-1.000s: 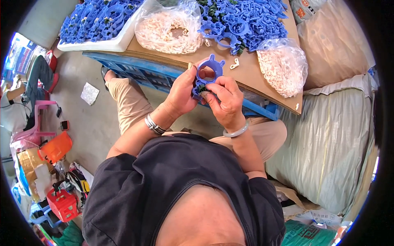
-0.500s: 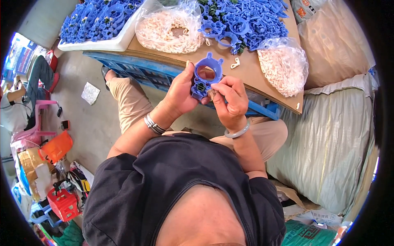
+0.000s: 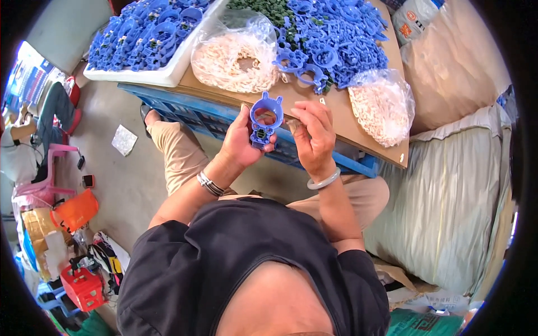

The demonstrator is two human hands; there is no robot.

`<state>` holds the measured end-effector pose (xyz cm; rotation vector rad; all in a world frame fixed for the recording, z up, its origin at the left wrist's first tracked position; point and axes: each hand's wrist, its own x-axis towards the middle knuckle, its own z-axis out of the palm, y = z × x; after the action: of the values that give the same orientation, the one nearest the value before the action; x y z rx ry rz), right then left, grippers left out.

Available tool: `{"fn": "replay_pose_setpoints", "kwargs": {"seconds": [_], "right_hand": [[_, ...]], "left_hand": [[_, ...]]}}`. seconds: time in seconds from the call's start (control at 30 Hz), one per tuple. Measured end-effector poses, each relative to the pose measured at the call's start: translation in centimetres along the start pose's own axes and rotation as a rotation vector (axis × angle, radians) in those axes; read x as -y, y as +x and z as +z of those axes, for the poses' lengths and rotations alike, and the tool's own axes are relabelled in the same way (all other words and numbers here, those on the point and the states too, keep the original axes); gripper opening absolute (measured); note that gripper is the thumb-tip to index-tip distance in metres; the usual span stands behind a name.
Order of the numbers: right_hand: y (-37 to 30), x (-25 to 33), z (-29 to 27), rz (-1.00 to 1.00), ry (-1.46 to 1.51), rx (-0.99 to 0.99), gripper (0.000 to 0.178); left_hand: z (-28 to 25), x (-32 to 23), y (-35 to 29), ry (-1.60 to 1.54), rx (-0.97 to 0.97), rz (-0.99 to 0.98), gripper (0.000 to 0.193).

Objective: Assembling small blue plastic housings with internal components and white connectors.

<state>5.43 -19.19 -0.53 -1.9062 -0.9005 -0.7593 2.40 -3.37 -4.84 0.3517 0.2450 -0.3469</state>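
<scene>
A blue plastic part with a wide ring [image 3: 267,107] and a smaller dark-centred block below it stands in my left hand [image 3: 240,143]. The thumb lies along its left side and fingers curl round its lower end. My right hand [image 3: 314,134] is just to the right, apart from the part. Its thumb and forefinger are pinched together; whatever lies between them is too small to make out. Beyond the hands, a small white piece [image 3: 322,101] rests on the cardboard tabletop [image 3: 340,116], partly behind the right fingers.
A white foam tray [image 3: 131,77] holds many blue parts at far left. Clear bags of cream pieces [image 3: 232,70] [image 3: 382,112] flank a heap of blue pieces [image 3: 358,42]; dark green pieces [image 3: 263,14] lie behind. Large sacks [image 3: 443,196] stand right. Another person sits at far left.
My right hand has come away from the blue part, moving slightly right. My left hand has shifted a little left and lower with the part, which now stands more upright. The whole view has tilted slightly.
</scene>
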Motion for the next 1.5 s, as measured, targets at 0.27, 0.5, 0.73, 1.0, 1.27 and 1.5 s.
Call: {"fn": "replay_pose_setpoints", "kwargs": {"seconds": [0.27,0.5,0.73,1.0,1.27,1.5], "right_hand": [[7.9,-2.8,8.9,-0.081,-0.223,0.412,0.014],[10.4,-3.6,13.1,0.138,-0.541,0.78,0.02],[10.0,-6.3,14.4,0.176,-0.575,0.737,0.023],[10.5,-6.5,13.8,0.161,-0.396,0.463,0.025],[8.6,-3.3,8.9,0.386,0.311,0.156,0.007],[3.2,-0.7,3.8,0.425,0.773,0.177,0.011]], "left_hand": [[-2.2,-1.5,-1.2,-0.062,-0.093,0.012,0.043],[-2.8,-3.9,-3.0,-0.101,-0.128,0.176,0.043],[-4.4,-3.9,-2.7,-0.123,0.0,0.186,0.048],[-3.6,-4.0,-3.0,-0.149,-0.054,0.154,0.043],[-2.8,-3.9,-3.5,-0.119,-0.02,0.172,0.043],[-0.5,-2.4,-2.9,-0.075,-0.013,0.089,0.044]]}}
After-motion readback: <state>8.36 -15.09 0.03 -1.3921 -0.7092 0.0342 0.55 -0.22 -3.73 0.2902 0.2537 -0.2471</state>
